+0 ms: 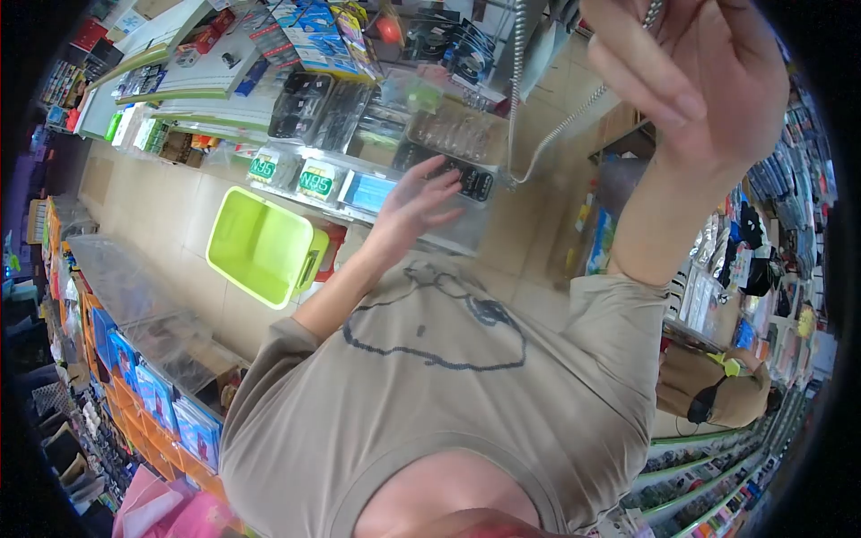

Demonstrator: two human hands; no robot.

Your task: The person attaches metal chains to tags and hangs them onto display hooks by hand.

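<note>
Upper right, the raised right hand (704,85) may grip a coiled cord (517,72); contact is unclear. Its slack loop, upper centre, suggests handling unfinished. The left hand (414,204), centre, spreads empty.

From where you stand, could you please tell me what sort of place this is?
It looks like the inside of a shop, probably one selling assorted small goods: packs marked N95, blue packets lined up beside orange compartments, and green-edged shelves carrying boxed items.
</note>
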